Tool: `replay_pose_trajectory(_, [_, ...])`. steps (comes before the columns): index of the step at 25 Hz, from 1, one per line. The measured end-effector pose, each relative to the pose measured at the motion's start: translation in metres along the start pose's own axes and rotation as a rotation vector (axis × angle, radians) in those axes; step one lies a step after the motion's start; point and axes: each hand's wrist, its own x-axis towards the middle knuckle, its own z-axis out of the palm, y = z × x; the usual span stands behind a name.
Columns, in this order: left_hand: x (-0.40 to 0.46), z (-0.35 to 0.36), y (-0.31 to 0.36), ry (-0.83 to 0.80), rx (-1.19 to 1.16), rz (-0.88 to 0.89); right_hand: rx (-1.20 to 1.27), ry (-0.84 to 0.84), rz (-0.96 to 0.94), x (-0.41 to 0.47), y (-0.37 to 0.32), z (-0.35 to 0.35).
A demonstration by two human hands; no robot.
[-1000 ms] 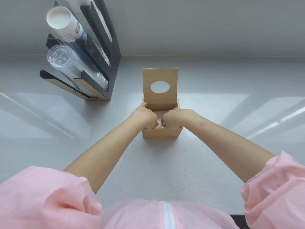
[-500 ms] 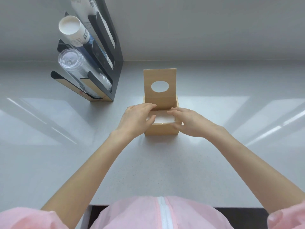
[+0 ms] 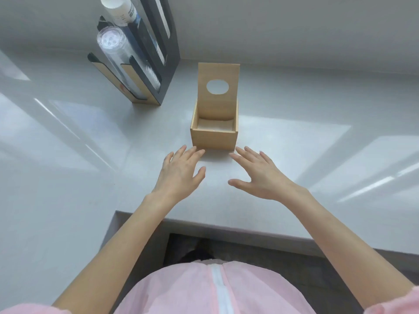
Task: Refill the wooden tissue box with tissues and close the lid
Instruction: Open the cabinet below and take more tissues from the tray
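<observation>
Pale grey and glossy, the table (image 3: 294, 141) fills most of the frame and carries bright streaks of reflected light. Over its near middle, the left hand (image 3: 179, 175) has its fingers (image 3: 188, 152) spread apart and holds nothing, the tips lying just short of the lower left corner of the wooden tissue box (image 3: 214, 138). The right hand (image 3: 260, 175) mirrors it, palm down, its fingers (image 3: 247, 152) splayed and empty, reaching toward the box's lower right corner without touching it. Both bare forearms run back to pink sleeves at the bottom edge, with a pink zipped garment (image 3: 215, 291) between them.

Standing at the centre of the frame, the box is open, and white tissues (image 3: 215, 125) lie low inside it. Its lid (image 3: 218, 91), with an oval hole, stands upright at the back edge. In the upper left, a black and wood cup dispenser (image 3: 156, 64) holds a stack of clear cups (image 3: 113, 41) and a stack of white paper cups (image 3: 118, 7).
</observation>
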Motion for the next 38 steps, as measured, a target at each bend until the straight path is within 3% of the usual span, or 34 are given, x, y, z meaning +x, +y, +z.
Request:
replay_pose_trajectory(8, [-0.103,0.031,0.034,0.032,-0.1,-0.197,-0.045,-0.072,-0.109,-0.078,0.0,0.028])
replay_pose_trajectory(19, [-0.198,0.096,0.07,0.02,-0.202,-0.296,-0.02,-0.174,-0.235,-0.151,0.004,0.088])
replay_pose_trajectory(24, [-0.191,0.125,0.064,0.013,-0.186,-0.254,0.052,-0.15,-0.25,-0.144,0.007,0.116])
replay_pose_trajectory(33, [-0.145,0.168,0.049,0.046,-0.099,-0.131,-0.01,-0.071,-0.108,-0.11,0.028,0.167])
replay_pose_trajectory(38, [-0.114,0.189,0.045,-0.01,-0.002,-0.05,-0.264,0.161,-0.07,-0.093,0.039,0.193])
